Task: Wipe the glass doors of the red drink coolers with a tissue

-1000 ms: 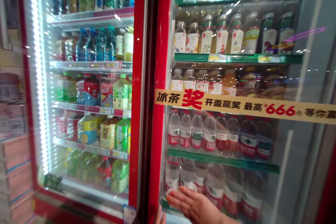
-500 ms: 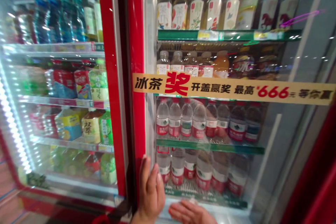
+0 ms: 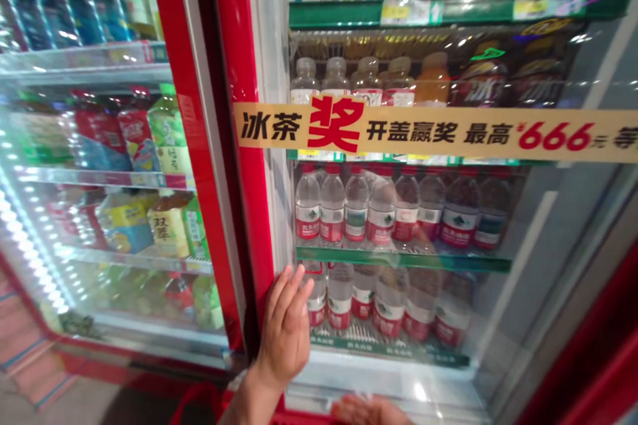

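Our left hand (image 3: 284,329) sits open and spread flat against the glass door (image 3: 523,292) just beside its red frame (image 3: 244,212), holding nothing, while our right hand (image 3: 369,412), cut off by the bottom edge, lies open low on the glass beneath the bottled water (image 3: 381,212).

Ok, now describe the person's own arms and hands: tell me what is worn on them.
The left hand and its forearm are bare: no glove, sleeve, watch or ring shows. Of the right hand, only the fingers show at the bottom edge of the view, with no glove on them.
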`<state>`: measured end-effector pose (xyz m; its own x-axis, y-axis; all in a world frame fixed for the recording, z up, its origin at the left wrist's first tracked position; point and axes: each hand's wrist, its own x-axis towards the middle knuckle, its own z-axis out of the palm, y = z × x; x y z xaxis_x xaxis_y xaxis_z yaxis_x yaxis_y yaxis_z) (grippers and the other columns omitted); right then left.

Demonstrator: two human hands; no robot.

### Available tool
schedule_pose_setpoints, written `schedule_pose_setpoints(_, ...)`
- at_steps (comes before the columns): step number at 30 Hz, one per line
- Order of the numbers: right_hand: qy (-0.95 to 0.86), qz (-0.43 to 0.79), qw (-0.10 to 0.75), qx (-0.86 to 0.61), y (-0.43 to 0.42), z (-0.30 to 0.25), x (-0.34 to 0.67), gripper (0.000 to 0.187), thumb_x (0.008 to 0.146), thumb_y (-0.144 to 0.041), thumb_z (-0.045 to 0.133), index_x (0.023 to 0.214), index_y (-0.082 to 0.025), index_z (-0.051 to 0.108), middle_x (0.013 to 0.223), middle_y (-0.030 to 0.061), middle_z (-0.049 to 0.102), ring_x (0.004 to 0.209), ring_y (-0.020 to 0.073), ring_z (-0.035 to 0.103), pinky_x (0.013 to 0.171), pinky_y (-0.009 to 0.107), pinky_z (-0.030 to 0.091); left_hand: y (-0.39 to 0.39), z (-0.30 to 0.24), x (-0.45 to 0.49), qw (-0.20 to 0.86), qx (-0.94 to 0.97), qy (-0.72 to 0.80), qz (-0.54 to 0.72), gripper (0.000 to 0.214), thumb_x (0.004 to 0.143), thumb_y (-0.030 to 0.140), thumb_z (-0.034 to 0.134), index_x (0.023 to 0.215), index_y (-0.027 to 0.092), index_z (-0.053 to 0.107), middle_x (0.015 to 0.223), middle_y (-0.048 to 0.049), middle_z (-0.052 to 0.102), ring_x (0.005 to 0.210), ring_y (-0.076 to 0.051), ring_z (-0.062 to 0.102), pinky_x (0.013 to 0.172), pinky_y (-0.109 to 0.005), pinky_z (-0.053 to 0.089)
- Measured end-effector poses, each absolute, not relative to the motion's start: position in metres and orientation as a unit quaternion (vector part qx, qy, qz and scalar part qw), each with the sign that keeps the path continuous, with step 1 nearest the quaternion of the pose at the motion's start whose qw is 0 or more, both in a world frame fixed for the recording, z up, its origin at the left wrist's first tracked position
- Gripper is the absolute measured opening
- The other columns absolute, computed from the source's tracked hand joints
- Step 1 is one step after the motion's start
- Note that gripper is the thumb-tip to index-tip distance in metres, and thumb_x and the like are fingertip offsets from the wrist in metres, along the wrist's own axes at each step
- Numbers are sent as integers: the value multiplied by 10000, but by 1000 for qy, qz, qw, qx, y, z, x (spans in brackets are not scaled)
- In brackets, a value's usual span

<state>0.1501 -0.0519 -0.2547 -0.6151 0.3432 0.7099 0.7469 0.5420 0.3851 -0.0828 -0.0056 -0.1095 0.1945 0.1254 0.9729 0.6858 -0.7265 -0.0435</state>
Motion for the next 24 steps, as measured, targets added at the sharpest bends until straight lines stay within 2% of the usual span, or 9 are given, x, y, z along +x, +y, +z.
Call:
schedule_pose_setpoints(3,-833,-393,263,-287,-51,-243,161,508,927,-250,630,1378,-466,723,1762,-289,162,1673,45,-48,1316,282,344,-2,-110,-81,262,-746,-275,-548,751,984,7,536,1685,238,398,1730,-75,479,1662,-260,367,1367,-462,366)
schedule_pose_setpoints(5,-834,-403,233,-296,-39,-226,155,537,966,-253,532,1469,-361,686,1788,-196,227,1696,71,62,1323,270,342,-1,-111,-80,257,-738,-276,-560,742,988,9,521,1687,225,394,1743,-74,459,1658,-249,375,1371,-449,359)
schedule_pose_setpoints(8,-841,-393,207,-308,-23,-223,138,593,983,-215,432,1543,-180,624,1764,-33,388,1688,137,228,1284,283,426,-2,-109,-85,245,-734,-270,-572,733,996,15,488,1691,220,380,1758,-73,433,1642,-235,405,1338,-433,422)
schedule_pose_setpoints(10,-857,-390,222,-253,-20,-238,131,578,978,-169,404,1491,-192,671,1726,-60,453,1671,91,257,1202,220,484,-4,-106,-90,251,-749,-253,-559,745,986,-2,478,1691,216,377,1749,-75,448,1632,-231,422,1318,-429,454)
schedule_pose_setpoints(13,-871,-392,232,-183,-25,-257,134,599,926,-104,419,1399,-297,732,1655,-180,517,1637,-18,258,1094,145,522,-5,-102,-97,256,-768,-236,-538,757,966,-30,486,1683,194,388,1733,-88,474,1632,-241,424,1325,-441,446)
schedule_pose_setpoints(15,-873,-388,222,-194,-29,-253,142,636,895,-111,438,1446,-284,702,1662,-169,510,1641,1,268,1105,179,540,-5,-102,-98,255,-770,-242,-532,747,967,-30,488,1677,184,397,1730,-95,476,1640,-249,409,1331,-447,436)
schedule_pose_setpoints(19,-856,-389,197,-278,-36,-230,158,760,826,-154,458,1573,-159,595,1706,-46,486,1670,129,280,1156,290,552,-5,-103,-94,254,-765,-250,-537,724,981,-11,492,1675,168,396,1724,-106,482,1652,-256,389,1340,-452,419)
schedule_pose_setpoints(21,-849,-420,191,-258,-41,-232,164,765,769,-113,453,1494,-199,679,1676,-80,525,1653,112,312,1133,250,539,-5,-103,-94,251,-768,-245,-536,721,979,-11,492,1673,160,398,1716,-115,491,1656,-263,382,1342,-461,414)
schedule_pose_setpoints(24,-850,-452,172,-209,-49,-244,169,762,744,-72,415,1377,-323,756,1640,-198,535,1623,53,343,1085,197,523,-4,-103,-96,246,-779,-236,-526,715,981,-4,485,1672,154,397,1710,-121,499,1662,-271,370,1339,-474,419)
